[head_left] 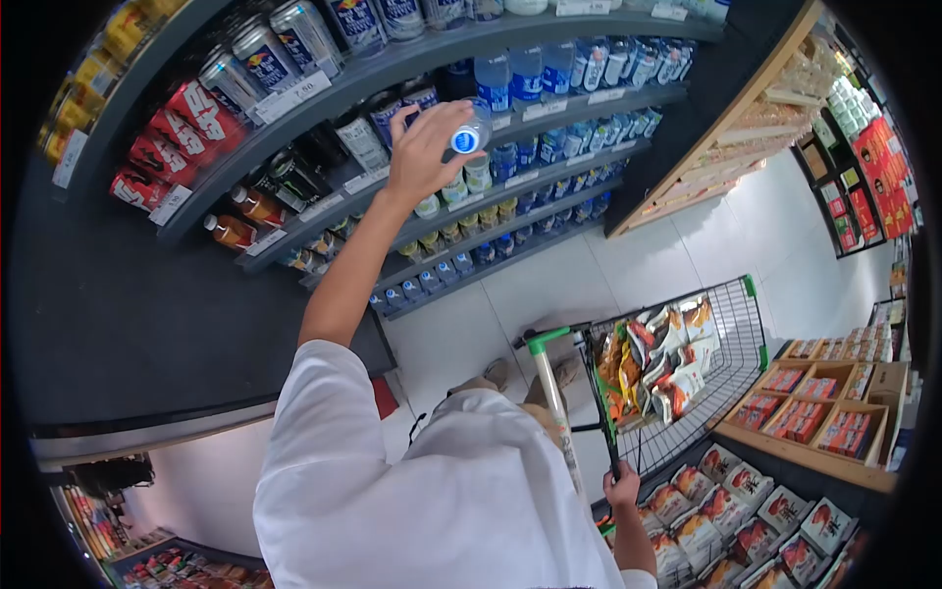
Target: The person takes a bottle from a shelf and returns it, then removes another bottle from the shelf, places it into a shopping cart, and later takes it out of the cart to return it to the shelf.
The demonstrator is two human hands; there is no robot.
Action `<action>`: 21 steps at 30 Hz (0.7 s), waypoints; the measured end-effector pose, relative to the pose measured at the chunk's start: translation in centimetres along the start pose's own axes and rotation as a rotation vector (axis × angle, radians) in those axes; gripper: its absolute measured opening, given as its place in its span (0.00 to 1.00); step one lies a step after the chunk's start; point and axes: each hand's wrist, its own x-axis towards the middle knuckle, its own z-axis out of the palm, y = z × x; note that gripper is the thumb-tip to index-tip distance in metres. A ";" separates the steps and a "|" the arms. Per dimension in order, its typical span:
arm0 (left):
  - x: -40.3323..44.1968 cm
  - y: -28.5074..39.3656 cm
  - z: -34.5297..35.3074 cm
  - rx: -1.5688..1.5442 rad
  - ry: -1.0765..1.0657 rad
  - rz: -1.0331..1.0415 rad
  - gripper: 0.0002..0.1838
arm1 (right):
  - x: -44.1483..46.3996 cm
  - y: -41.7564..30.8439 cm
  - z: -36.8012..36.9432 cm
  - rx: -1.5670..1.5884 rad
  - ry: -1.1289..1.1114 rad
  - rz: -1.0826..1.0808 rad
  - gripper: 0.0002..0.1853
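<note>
My left hand is stretched out to the drinks shelves, its fingers closed around a clear plastic bottle with a blue cap. The cap faces toward me, and the bottle is in front of a shelf row of cans and bottles. Low on the right, my right hand is closed on a dark part of the shopping cart near its handle end; its fingers are only partly visible. Inside the cart's wire basket lie several packaged snack bags.
Curved dark shelves carry cans, red cans and water bottles. Bins of packaged food and a wooden rack with red boxes stand right of the cart. Pale floor tiles lie between shelves and cart.
</note>
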 end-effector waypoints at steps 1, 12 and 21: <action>-0.1 1.7 -1.0 -0.121 0.045 -0.109 0.34 | 0.2 -0.5 -0.2 -0.005 -0.016 0.024 0.10; -5.4 13.7 5.4 -2.151 0.076 -1.649 0.41 | 1.0 -2.6 -0.2 0.018 0.047 -0.054 0.08; -8.5 24.4 9.4 -2.435 -0.699 -1.623 0.47 | 0.5 -4.1 0.8 0.024 0.049 0.031 0.09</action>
